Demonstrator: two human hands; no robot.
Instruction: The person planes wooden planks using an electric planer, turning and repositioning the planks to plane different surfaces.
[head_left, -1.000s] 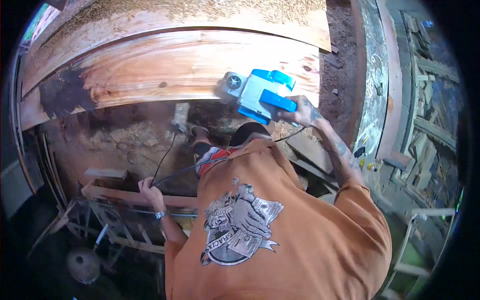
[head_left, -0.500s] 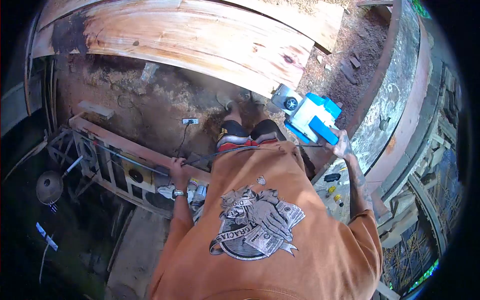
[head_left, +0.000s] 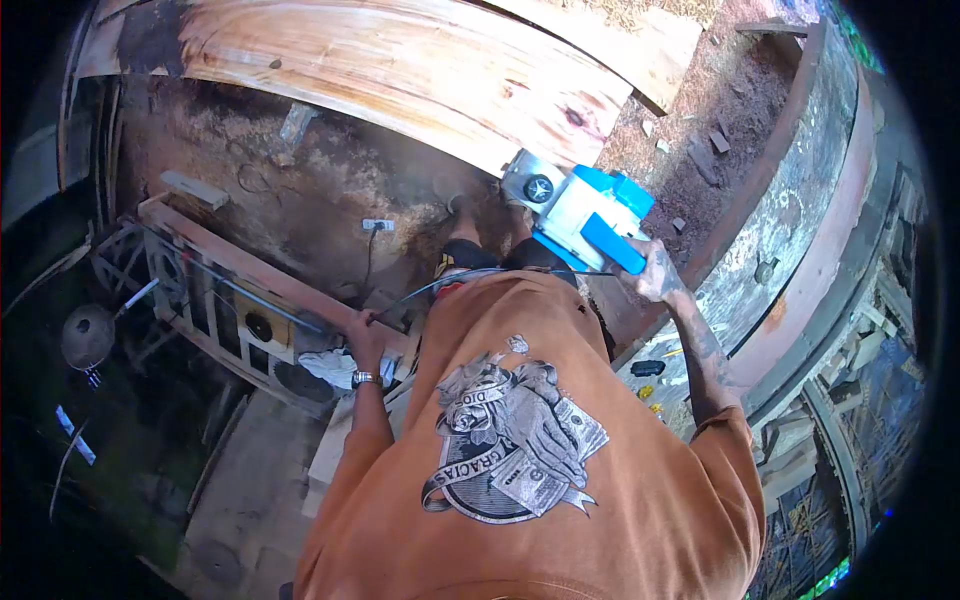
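Head camera, looking down past the person's orange shirt (head_left: 530, 420), shows a blue-and-white power planer (head_left: 578, 214) between 1 and 2 o'clock, its front end by the near edge of a long board (head_left: 400, 75) that stretches from 10 to 1 o'clock. Pale, streaked grain lies bare over most of that board, which I judge to be the worked part; a dark patch (head_left: 150, 45) near 10 o'clock, towards the far left end, looks untreated. Whether the visible face is finished, or the planer touches the wood, I cannot tell. Another board (head_left: 650, 45) lies beyond it around 1 o'clock, with shavings (head_left: 735, 100) over the ground at 2 o'clock. Close to 3 o'clock, the right hand (head_left: 652, 272) is curled around the rear of the planer's blue handle (head_left: 612, 243), carrying the tool out to the side of the body. Between 8 and 9 o'clock, the left hand (head_left: 365, 332) is partly closed on a dark cord (head_left: 425, 288), which runs across the front of the waist towards the planer. Near that hand are a pale cloth (head_left: 328, 367) at 8 o'clock and, at 10 o'clock, a white power strip (head_left: 378, 226) on the ground.
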